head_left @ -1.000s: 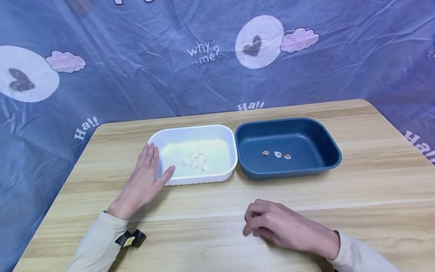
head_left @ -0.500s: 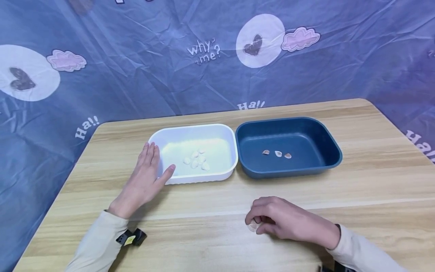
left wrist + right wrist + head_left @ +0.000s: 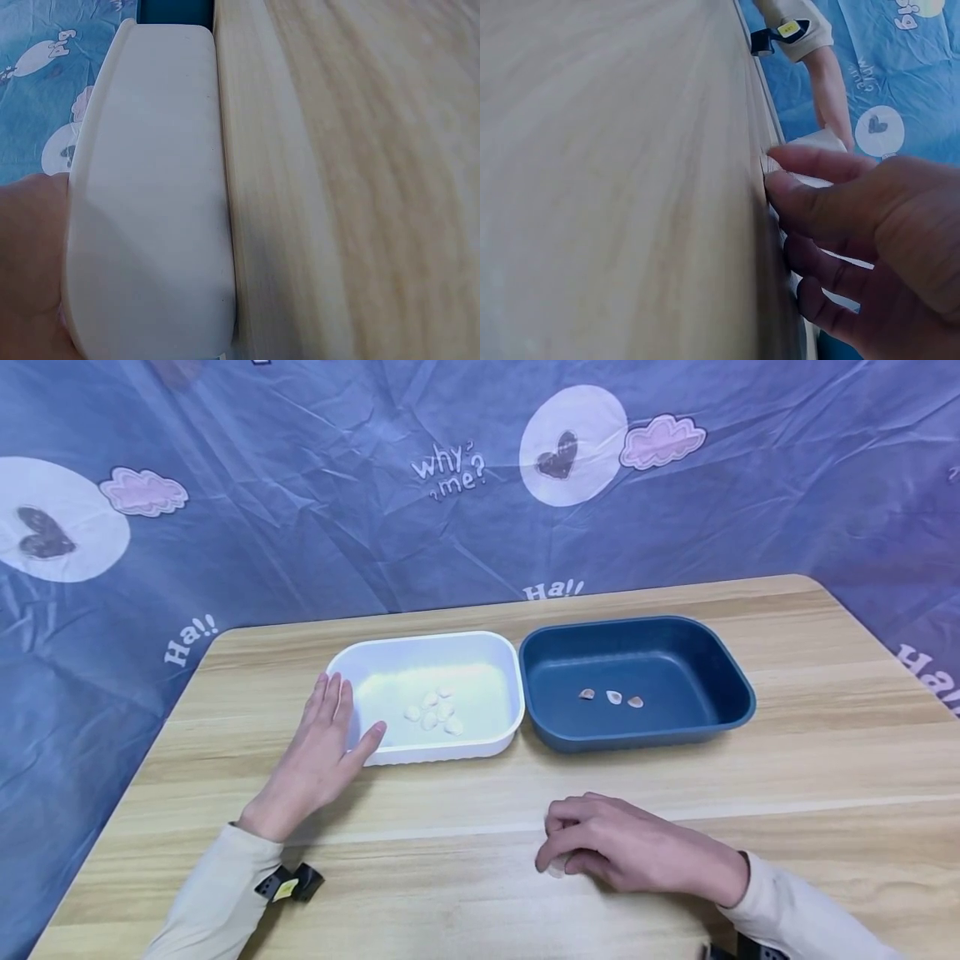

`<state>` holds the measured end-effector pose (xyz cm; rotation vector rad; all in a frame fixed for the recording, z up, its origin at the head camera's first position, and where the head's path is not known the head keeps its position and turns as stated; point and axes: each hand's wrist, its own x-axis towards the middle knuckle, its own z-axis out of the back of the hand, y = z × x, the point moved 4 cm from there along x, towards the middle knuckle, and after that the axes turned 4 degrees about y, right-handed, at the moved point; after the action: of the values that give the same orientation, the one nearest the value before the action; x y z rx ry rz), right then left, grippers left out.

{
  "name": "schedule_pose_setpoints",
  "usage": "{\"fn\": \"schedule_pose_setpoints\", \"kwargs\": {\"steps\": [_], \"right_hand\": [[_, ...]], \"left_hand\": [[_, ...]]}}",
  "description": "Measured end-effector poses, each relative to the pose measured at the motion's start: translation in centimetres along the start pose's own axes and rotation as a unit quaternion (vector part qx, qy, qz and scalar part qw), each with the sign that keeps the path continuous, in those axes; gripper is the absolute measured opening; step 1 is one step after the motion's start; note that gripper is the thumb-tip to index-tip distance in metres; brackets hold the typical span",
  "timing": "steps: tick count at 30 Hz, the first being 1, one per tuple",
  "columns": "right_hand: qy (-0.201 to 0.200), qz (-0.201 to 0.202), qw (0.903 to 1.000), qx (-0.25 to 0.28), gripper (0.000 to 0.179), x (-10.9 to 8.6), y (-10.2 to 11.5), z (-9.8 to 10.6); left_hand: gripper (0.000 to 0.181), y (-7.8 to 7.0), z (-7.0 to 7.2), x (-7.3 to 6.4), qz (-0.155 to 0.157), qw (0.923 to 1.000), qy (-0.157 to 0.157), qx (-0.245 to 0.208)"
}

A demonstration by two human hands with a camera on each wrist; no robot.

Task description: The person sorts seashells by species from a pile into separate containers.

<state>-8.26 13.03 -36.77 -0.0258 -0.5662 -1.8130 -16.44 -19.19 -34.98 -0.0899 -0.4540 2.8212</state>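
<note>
My left hand [image 3: 318,752] lies with straight fingers along the left end of a white basin [image 3: 450,752], its thumb over the front rim. In the left wrist view, part of that hand [image 3: 34,262] meets the rim beside the basin's smooth wall [image 3: 150,150]. Several pale shells [image 3: 431,720] sit inside. My right hand [image 3: 622,847], low over the table, pinches a small pale shell [image 3: 557,867] between thumb and forefinger. The right wrist view shows the shell's ridged edge [image 3: 767,163] at the fingertips, mostly hidden by them; the other fingers are curled.
A dark blue basin [image 3: 645,739] stands against the white one's right side, with three small brownish and white shells [image 3: 613,697] on its floor. Both basins are on a wood-grain table [image 3: 420,877]. Behind the table hangs a blue printed cloth [image 3: 337,527].
My right hand's fingers have shifted slightly around the shell, which came into sight half a second ago and is now more covered. The left hand and both basins have stayed put.
</note>
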Motion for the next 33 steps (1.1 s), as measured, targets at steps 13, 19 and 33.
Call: {"fn": "schedule_pose_setpoints", "kwargs": {"steps": [13,19,33], "right_hand": [[-0.006,-0.068,0.9974,0.023,0.017,0.03,-0.97,-0.04],[-0.008,-0.084,0.9960,0.028,0.020,-0.05,-1.03,-0.22],[-0.003,-0.111,0.9918,0.064,0.019,-0.10,-0.88,0.72]], "left_hand": [[0.085,0.07,-0.07,-0.07,0.005,1.0000,0.003,-0.001],[0.085,0.10,-0.02,0.02,0.004,1.0000,0.002,-0.002],[0.086,0.16,-0.03,0.13,0.009,0.9999,0.006,-0.002]]}}
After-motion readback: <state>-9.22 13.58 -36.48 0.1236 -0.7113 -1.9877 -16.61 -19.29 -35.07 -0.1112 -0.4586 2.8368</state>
